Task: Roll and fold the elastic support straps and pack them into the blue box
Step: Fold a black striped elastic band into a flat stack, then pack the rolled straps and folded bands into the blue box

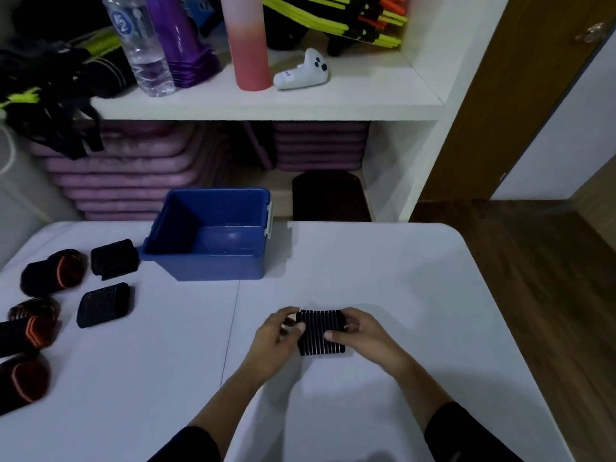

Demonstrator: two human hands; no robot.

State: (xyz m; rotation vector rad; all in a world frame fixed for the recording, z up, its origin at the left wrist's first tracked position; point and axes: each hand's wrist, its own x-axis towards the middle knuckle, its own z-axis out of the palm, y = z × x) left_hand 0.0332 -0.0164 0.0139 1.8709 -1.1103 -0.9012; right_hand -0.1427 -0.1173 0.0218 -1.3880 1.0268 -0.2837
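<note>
Black ribbed elastic, striped with thin pale lines, sits between both hands near the middle of the white table (383,268) — this is the support strap (320,332) being worked on. The left hand (276,341) closes on the strap's left edge, thumb on top and fingers curled behind it; the right hand (361,331) pinches the right edge the same way, thumb lying across the ribbing. The strap looks folded or rolled into a compact block, though how many layers it has cannot be told. It seems to rest on or just above the tabletop.

Farther back and to the left stands the blue box (213,258), open and tilted slightly, with nothing visible inside it. Just beside its left corner lies a small black rolled strap (115,258), and nearer the camera another black ribbed roll (104,305). Along the left edge of the table lie several dark straps with orange stripes (53,271) — some blurred.

Behind the table a white shelf (266,101) holds a clear water bottle (140,45), a purple bottle (180,38), a pink tumbler (248,41) and a white controller (301,71). Stacked purple mats (133,175) fill the space beneath.
</note>
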